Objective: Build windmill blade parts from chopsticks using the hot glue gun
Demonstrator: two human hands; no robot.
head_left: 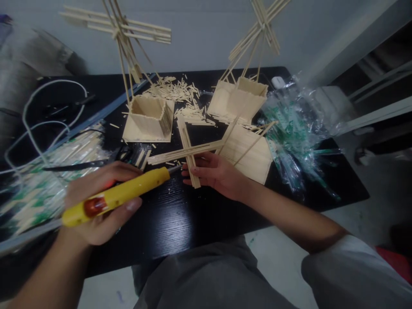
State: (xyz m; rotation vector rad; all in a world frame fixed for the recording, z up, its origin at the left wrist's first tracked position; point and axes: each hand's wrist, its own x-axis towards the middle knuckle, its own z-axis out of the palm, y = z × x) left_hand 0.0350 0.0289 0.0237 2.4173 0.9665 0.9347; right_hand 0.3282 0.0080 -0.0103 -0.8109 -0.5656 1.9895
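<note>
My left hand (103,206) is closed around a yellow hot glue gun (125,191) with an amber-red patch on its side. Its thin metal nozzle points right, close to the lower arm of a stick cross. That wooden stick cross (188,151), built from thin slats like windmill sails, is gripped near its lower end between the fingers and thumb of my right hand (219,174). Beyond my right wrist lies a flat wooden base (247,150) with thin sticks rising from it. The fingers under the cross are partly hidden.
Two stick windmills with box-like bases (148,124) (240,98) stand at the back of the black table (167,231). Between them lie cut stick pieces (177,92). Plastic-wrapped sticks (74,154) and a white cable (27,113) are left; crumpled plastic wrappers (289,124) are right.
</note>
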